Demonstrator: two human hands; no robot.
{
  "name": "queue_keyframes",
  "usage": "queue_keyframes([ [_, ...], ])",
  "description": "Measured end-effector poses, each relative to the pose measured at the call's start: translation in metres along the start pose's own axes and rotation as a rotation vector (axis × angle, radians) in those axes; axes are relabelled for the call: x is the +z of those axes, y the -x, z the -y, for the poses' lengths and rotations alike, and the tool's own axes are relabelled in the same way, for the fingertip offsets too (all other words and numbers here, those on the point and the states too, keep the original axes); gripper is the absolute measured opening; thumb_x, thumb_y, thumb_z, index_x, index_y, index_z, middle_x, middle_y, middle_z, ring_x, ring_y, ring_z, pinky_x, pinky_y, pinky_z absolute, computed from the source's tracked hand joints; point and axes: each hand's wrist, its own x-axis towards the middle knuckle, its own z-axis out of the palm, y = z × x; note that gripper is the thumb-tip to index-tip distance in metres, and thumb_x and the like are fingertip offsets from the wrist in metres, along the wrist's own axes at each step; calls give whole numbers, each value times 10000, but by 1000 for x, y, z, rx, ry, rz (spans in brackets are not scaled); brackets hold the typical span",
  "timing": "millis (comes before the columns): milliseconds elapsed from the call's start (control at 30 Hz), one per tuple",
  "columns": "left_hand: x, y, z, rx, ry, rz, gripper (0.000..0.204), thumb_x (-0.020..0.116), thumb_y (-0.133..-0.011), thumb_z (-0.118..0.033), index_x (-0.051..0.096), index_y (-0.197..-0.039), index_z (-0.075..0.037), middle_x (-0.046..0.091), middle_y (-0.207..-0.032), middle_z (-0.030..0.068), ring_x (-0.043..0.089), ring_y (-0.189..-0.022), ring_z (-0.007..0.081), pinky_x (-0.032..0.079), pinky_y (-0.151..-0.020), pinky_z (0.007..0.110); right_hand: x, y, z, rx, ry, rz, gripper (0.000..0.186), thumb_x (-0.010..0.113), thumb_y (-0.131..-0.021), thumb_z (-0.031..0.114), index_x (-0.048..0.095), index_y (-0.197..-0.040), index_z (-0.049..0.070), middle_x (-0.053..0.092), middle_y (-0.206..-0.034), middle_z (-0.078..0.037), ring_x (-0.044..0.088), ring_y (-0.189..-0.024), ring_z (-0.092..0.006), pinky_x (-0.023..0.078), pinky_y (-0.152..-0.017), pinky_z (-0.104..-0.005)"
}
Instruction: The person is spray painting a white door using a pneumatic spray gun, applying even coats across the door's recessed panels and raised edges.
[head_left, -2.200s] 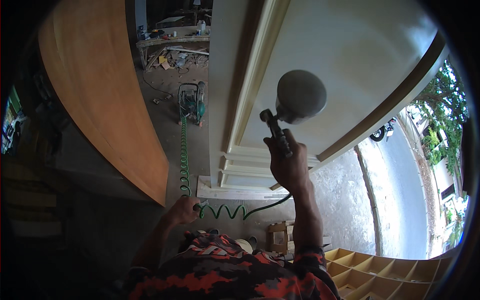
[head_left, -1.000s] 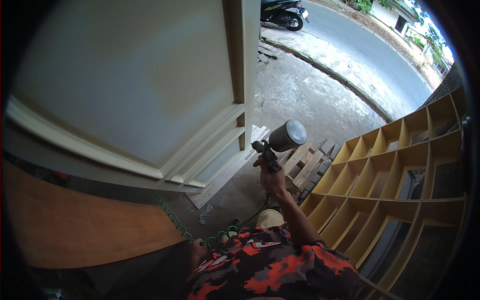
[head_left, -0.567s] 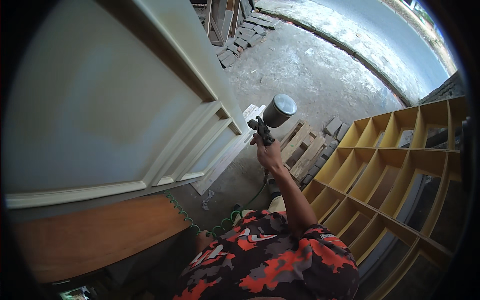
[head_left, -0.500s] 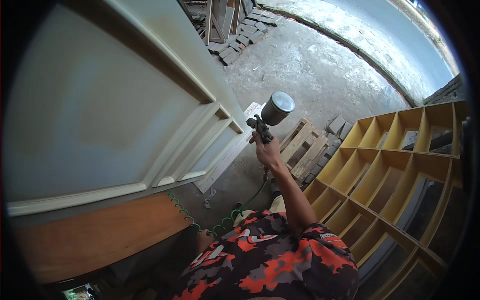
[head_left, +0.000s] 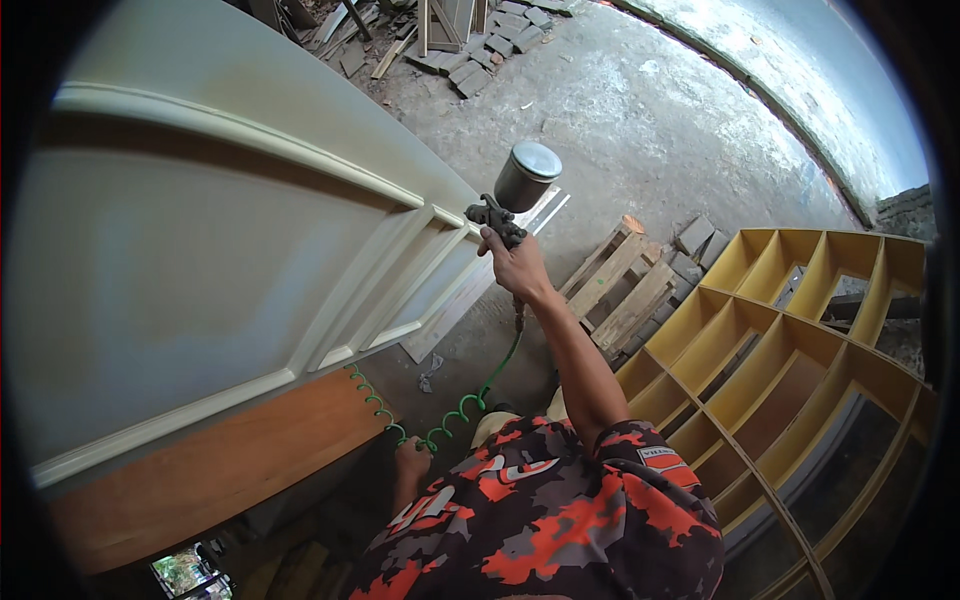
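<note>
My right hand (head_left: 518,262) grips a spray gun (head_left: 494,218) with a metal cup (head_left: 527,175) on top. The gun's nozzle points left, close to the edge of a large pale panel (head_left: 190,260) with raised mouldings. From the gun's handle a green coiled air hose (head_left: 463,408) runs down toward my body. Low in the view, my left hand (head_left: 412,458) is closed around the hose's coils, its fingers partly hidden.
A reddish-brown board (head_left: 230,455) lies below the panel. To the right stands a yellowish wooden shelf frame (head_left: 745,330) with many compartments. A wooden pallet (head_left: 625,285) and grey bricks (head_left: 697,236) lie ahead on the concrete floor (head_left: 620,130). Scrap wood (head_left: 450,25) is piled farther off.
My right hand and the spray gun have moved up and slightly left, nearer the panel's upper right side. My left hand now shows more fully at the hose. The whole view has shifted.
</note>
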Motion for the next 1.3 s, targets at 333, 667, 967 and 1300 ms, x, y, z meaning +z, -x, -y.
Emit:
queue_keyframes([
  [333,-4,6,-21,33,-1,-40,131,709,-887,-158,733,-894,-29,765,-822,165,774,-841,363,581,-782,476,1,-21,20,156,-342,280,412,627,-1135,377,640,-893,44,542,-641,21,441,-459,-81,337,-441,-312],
  [667,-4,0,-35,103,-83,-26,185,720,-884,-199,727,-907,-16,764,-831,189,765,-855,397,576,-795,496,13,-57,-96,205,-236,114,397,639,-1132,316,537,-824,86,453,-629,50,385,-459,-81,311,-426,-315],
  [967,-4,5,-45,65,-91,31,206,719,-915,-215,727,-913,-10,766,-812,181,771,-847,392,575,-798,495,22,-75,-166,291,28,-17,478,713,-1070,387,629,-770,25,583,-633,-27,538,-534,-154,446,-516,-394],
  [1300,-1,9,-35,39,-65,25,160,726,-910,-177,727,-901,-17,758,-800,174,771,-844,378,574,-800,487,29,-59,-156,270,56,-58,468,712,-1066,375,632,-767,24,604,-653,-46,550,-518,-175,454,-516,-410],
])
